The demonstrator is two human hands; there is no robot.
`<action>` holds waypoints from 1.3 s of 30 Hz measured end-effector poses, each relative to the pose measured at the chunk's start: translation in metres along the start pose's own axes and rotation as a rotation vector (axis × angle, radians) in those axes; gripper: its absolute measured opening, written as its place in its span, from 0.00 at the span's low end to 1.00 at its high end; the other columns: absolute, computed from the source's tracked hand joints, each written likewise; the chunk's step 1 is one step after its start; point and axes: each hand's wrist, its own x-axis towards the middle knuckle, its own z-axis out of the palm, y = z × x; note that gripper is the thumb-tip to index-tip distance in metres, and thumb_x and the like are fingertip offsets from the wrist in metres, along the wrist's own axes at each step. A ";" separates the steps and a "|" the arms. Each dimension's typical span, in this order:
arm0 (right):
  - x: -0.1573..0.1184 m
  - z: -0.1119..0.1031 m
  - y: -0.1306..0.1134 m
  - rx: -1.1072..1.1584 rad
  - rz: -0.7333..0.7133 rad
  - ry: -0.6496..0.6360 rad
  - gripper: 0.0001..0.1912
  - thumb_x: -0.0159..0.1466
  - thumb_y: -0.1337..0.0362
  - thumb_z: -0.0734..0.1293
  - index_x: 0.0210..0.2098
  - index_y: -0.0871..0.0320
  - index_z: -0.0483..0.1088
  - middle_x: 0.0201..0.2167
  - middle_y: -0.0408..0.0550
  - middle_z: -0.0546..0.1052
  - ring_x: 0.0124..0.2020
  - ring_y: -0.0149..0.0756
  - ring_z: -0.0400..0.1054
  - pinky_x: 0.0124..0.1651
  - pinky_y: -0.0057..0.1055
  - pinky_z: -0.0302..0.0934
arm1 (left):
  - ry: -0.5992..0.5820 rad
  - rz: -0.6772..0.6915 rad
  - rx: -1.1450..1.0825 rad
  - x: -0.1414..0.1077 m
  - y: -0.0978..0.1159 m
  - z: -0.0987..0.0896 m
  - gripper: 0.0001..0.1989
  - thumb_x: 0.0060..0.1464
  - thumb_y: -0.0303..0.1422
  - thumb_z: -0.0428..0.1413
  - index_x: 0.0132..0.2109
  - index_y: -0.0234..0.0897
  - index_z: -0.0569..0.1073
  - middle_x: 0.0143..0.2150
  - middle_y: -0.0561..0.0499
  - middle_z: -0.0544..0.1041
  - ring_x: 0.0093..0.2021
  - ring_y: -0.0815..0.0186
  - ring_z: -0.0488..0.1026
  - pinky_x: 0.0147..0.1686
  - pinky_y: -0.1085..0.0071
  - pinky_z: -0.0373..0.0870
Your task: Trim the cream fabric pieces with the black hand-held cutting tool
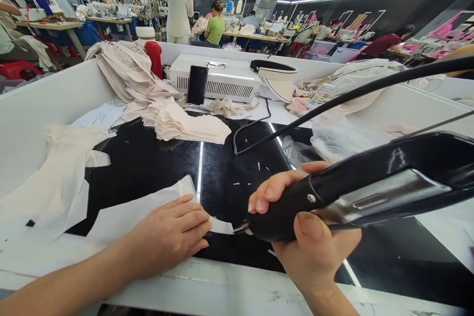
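Note:
My left hand (pixel 168 234) lies flat on a white fabric piece (pixel 129 210), its fingers stretched out and close together near a pale strip at the piece's upper edge. My right hand (pixel 314 242) is wrapped round a black handheld cutter (pixel 285 212) with a metal lever. The cutter's metal tip points left and meets the narrow right end of the white piece. Both hands are above a glossy black work surface (pixel 218 177). A stack of cream fabric pieces (pixel 185 123) sits beyond my left hand.
Pale cloth (pixel 48 182) covers the left side. At the back are a white vented box (pixel 222 79), a phone (pixel 197 85), a red bottle (pixel 153 59) and a visor (pixel 279 79). A black cable (pixel 333 101) arches over the right. Several people work beyond the raised rim.

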 end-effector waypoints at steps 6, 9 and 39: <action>0.005 0.010 0.000 0.031 0.010 0.040 0.20 0.60 0.55 0.78 0.47 0.49 0.71 0.28 0.39 0.76 0.22 0.35 0.71 0.23 0.34 0.68 | 0.003 -0.007 -0.016 -0.001 0.002 0.002 0.12 0.74 0.31 0.48 0.52 0.32 0.75 0.47 0.47 0.81 0.49 0.64 0.79 0.64 0.61 0.71; 0.005 0.018 0.004 0.039 -0.003 0.041 0.21 0.60 0.54 0.78 0.47 0.49 0.70 0.27 0.39 0.76 0.21 0.35 0.70 0.22 0.34 0.68 | -0.015 -0.013 -0.026 -0.001 0.004 0.003 0.10 0.73 0.31 0.51 0.52 0.31 0.75 0.47 0.47 0.80 0.49 0.63 0.79 0.64 0.59 0.71; 0.003 0.011 0.010 -0.015 -0.015 0.003 0.19 0.63 0.57 0.77 0.49 0.50 0.68 0.28 0.38 0.76 0.23 0.34 0.71 0.24 0.33 0.70 | -0.035 -0.022 -0.041 -0.003 0.006 0.005 0.12 0.74 0.31 0.48 0.52 0.31 0.74 0.47 0.47 0.79 0.48 0.60 0.78 0.65 0.53 0.70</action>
